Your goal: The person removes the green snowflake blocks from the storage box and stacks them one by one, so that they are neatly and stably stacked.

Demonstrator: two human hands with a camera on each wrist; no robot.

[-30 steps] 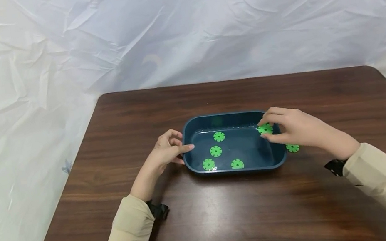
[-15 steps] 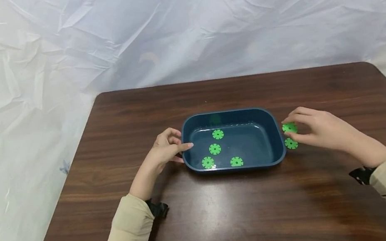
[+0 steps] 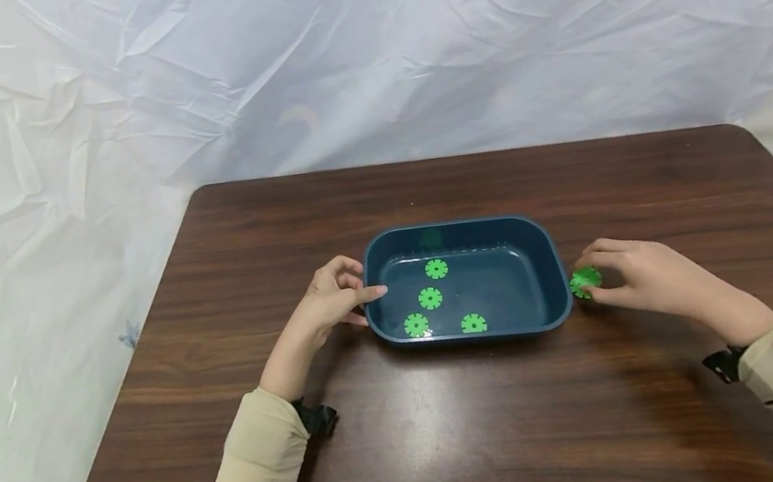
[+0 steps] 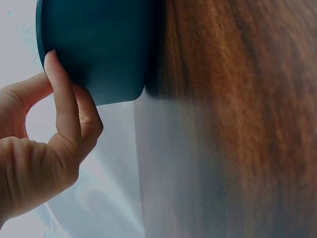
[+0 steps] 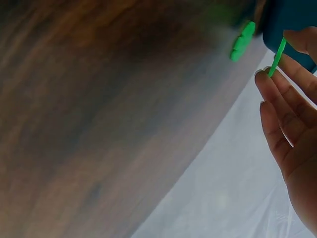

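A dark blue tray (image 3: 549,249) sits mid-table with several green notched discs (image 3: 429,298) lying inside. My left hand (image 3: 357,296) grips its left rim, thumb over the edge; the left wrist view shows the fingers (image 4: 59,99) against the tray wall (image 4: 99,49). Just right of the tray, my right hand (image 3: 600,276) pinches a green disc (image 3: 585,279) low over the table. In the right wrist view that held disc (image 5: 277,57) stands edge-on between the fingertips (image 5: 265,84), close to another green disc (image 5: 242,41) on the wood beside the tray corner (image 5: 292,20).
The brown wooden table (image 3: 462,431) has rounded far corners and a wrinkled white sheet (image 3: 357,52) hanging behind and to the left. Both forearms wear beige sleeves with dark wrist straps.
My right hand carried a green disc from inside the tray over its right rim, then lowered it toward the table beside the disc lying there. The left hand stayed put.
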